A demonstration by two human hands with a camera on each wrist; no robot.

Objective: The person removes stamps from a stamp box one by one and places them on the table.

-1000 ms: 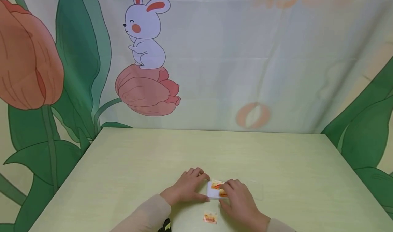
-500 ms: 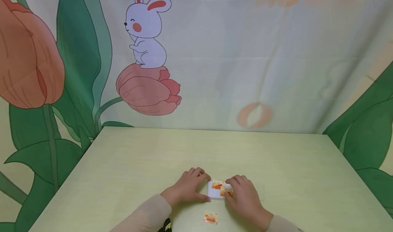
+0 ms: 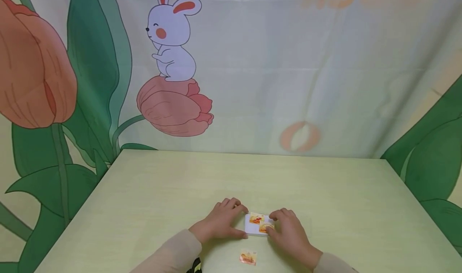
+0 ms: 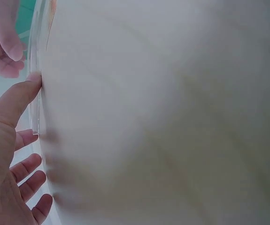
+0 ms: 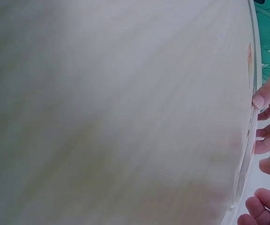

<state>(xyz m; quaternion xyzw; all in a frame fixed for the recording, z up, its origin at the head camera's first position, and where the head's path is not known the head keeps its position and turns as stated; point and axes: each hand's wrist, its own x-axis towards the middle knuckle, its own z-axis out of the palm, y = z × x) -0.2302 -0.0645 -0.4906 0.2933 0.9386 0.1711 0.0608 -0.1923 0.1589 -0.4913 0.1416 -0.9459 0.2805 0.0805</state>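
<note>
In the head view a flat white case (image 3: 252,228) lies near the table's front, with a clear see-through part reaching to its right. Two small printed picture cards, an upper one (image 3: 256,218) and a lower one (image 3: 265,226), lie on its white face, partly overlapping. My left hand (image 3: 224,220) grips the case's left end, index finger at the far corner and thumb at the near one. Over the right end is my right hand (image 3: 291,231), thumb tip at the lower card and fingertips by the far edge. Thumb and fingers stand apart in the right wrist view.
Another small picture card (image 3: 248,257) lies on the table (image 3: 162,192) in front of the case. Something black and yellow (image 3: 195,265) shows below the left sleeve. A cloth backdrop (image 3: 252,84) with a rabbit and tulips hangs behind the table.
My right hand has drawn back to the right across the case, uncovering the lower card and more of the white face. The left hand has kept its hold.
</note>
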